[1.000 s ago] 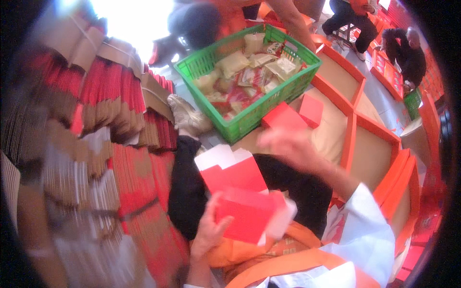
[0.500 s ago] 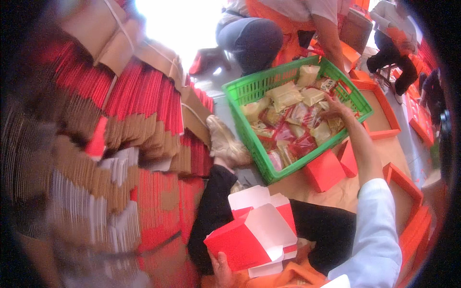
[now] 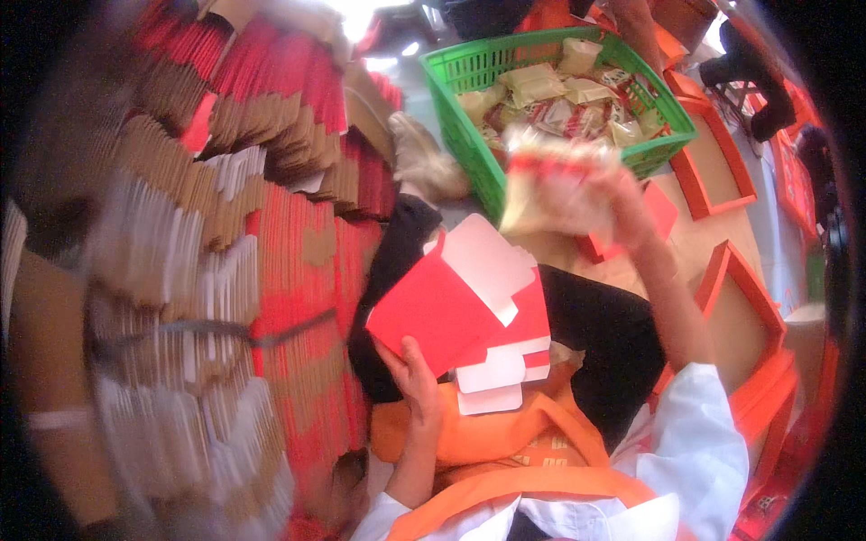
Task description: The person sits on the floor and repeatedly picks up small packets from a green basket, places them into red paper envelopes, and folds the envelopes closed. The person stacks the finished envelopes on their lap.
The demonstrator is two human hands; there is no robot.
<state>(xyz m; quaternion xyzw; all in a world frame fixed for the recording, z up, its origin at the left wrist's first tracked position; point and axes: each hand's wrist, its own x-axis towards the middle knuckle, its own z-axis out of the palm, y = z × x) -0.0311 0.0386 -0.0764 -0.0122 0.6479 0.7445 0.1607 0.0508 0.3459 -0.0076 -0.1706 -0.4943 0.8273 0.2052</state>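
My left hand grips a red cardboard box with white inner flaps over my lap, its thumb lying along the red side. The flaps stand spread apart, and another box seems to sit behind it. My right hand is lifted near the front of a green plastic basket, closed on a packet that looks cream and red and is smeared by motion. Inside the basket lie several clear and cream-coloured packets.
Stacks of flattened red and brown cardboard fill the left side, one bound by a dark strap. Orange-red trays lie at the right. A red box stands beyond my right leg. Another person's arm shows behind the basket.
My right hand has come out of the basket toward me with a packet. My left hand still holds the red box, now higher in the picture. The whole view has tilted downward.
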